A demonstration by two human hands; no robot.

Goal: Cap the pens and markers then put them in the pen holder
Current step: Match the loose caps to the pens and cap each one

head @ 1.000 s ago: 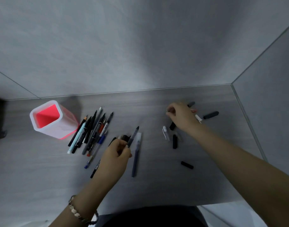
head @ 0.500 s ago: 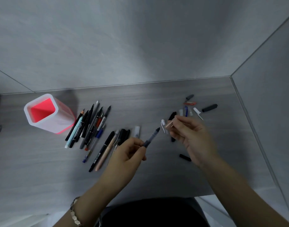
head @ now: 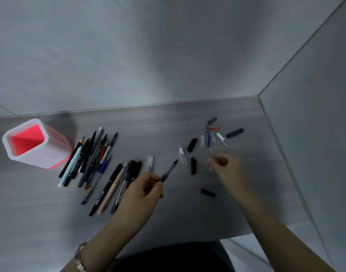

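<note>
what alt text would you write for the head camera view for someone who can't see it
A person's left hand grips an uncapped dark translucent pen above a grey wood-grain table, while the blurred right hand hovers by scattered loose pen caps. To their left, pens and markers lie beside a white square pen holder with a pink inside.

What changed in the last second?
The left hand lifted a dark pen off the table and holds it raised. The right hand pulled back from the loose caps toward the pen's tip; blur hides whether it holds one. Pen holder and pen row stayed put.
</note>
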